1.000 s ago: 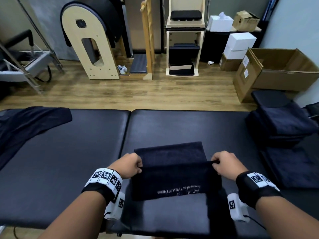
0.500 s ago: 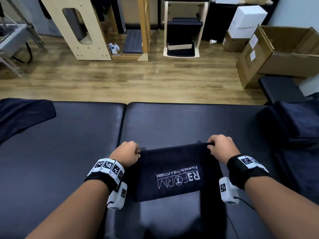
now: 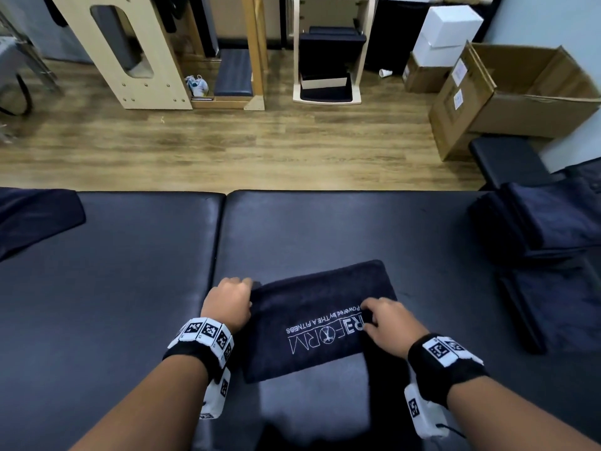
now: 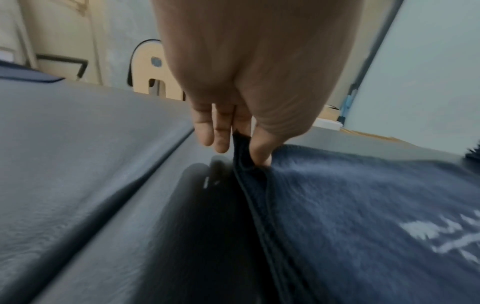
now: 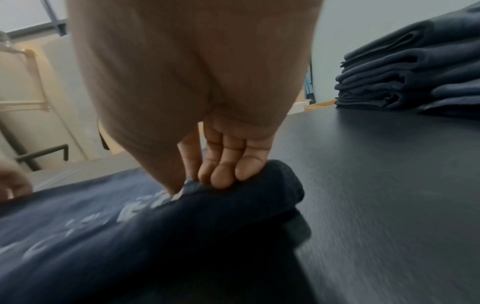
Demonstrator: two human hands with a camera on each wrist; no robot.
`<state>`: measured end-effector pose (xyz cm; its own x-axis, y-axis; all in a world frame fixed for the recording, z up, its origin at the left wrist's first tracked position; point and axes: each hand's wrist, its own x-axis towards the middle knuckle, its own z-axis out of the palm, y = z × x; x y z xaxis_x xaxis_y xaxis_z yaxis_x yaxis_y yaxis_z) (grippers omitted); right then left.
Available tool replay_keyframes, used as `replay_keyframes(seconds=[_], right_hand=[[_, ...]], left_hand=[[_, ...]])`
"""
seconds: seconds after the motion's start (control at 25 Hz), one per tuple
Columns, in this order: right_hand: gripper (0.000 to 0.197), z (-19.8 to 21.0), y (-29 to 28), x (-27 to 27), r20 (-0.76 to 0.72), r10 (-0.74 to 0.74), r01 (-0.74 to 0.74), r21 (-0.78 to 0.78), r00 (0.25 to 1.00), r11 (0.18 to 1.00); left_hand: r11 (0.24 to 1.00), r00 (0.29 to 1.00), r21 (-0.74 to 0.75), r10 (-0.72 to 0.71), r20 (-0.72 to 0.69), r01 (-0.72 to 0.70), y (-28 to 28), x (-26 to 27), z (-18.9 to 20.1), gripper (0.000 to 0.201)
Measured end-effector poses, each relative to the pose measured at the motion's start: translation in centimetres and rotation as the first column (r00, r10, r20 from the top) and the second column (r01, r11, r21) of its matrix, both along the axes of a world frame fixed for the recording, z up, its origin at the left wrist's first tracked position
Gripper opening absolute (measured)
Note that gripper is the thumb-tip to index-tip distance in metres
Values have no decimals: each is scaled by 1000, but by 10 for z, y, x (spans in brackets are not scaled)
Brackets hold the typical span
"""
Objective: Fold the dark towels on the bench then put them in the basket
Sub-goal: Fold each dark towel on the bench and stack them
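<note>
Left hand (image 3: 230,301) pinches the towel (image 3: 312,323) at its 9 o'clock edge, thumb (image 4: 261,152) on top and fingers (image 4: 207,131) curled beside the hem, gripping the layered edge. Right hand (image 3: 388,320) grips the towel's 3 o'clock end, fingers (image 5: 226,174) curled over a raised fold of cloth lifted over the white logo (image 3: 322,333), thumb tucked under. Towel lies folded on the bench (image 3: 325,229), near edge, just right of the seam (image 3: 221,236) between the two pads; logo text reads upside down from the head view. Stack of folded dark towels (image 3: 546,222) sits on the bench at 3 o'clock, well apart from the hands; also seen in the right wrist view (image 5: 415,76). Another dark towel (image 3: 35,216) lies loose at 9 o'clock, far left pad. Cardboard box (image 3: 520,96) on the floor at 2 o'clock, white box (image 3: 445,34) beyond it; wooden frame (image 3: 130,50) at 11 o'clock
</note>
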<state>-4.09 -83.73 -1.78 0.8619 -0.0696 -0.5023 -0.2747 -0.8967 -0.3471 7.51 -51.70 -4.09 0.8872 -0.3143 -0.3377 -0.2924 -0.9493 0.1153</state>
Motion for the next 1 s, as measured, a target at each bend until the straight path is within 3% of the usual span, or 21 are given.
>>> replay_keyframes(seconds=[0.12, 0.24, 0.36, 0.52, 0.64, 0.8, 0.92, 1.0], right_hand=[[43, -3, 13, -25, -10, 83, -84, -88, 996, 993], [41, -3, 16, -42, 45, 35, -26, -189, 998, 982], [38, -3, 18, -52, 69, -18, 32, -212, 997, 977], [27, -4, 36, -76, 138, 194, -167, -191, 971, 967], [22, -12, 42, -108, 89, 326, -305, -193, 941, 933], [20, -21, 50, -137, 148, 264, -243, -148, 953, 959], [25, -21, 60, -152, 197, 365, -334, -171, 910, 927], [40, -18, 64, -162, 156, 434, -397, -222, 887, 891]], left_hand=[[987, 1000, 159, -28, 11, 26, -1, -20, 7, 31], [977, 992, 210, 58, -114, -33, 0, -56, 15, 29], [989, 960, 147, 67, -271, -27, -7, -104, 6, 35], [999, 874, -18, -42, -485, 38, -29, -163, -7, 32], [999, 897, -4, -44, -440, 47, -24, -183, -4, 30], [996, 968, 36, -77, -238, 88, -18, -194, 16, 26], [972, 948, -70, -234, -216, 224, -34, -203, 26, 30], [931, 902, -42, -362, -235, 363, -44, -207, 25, 43]])
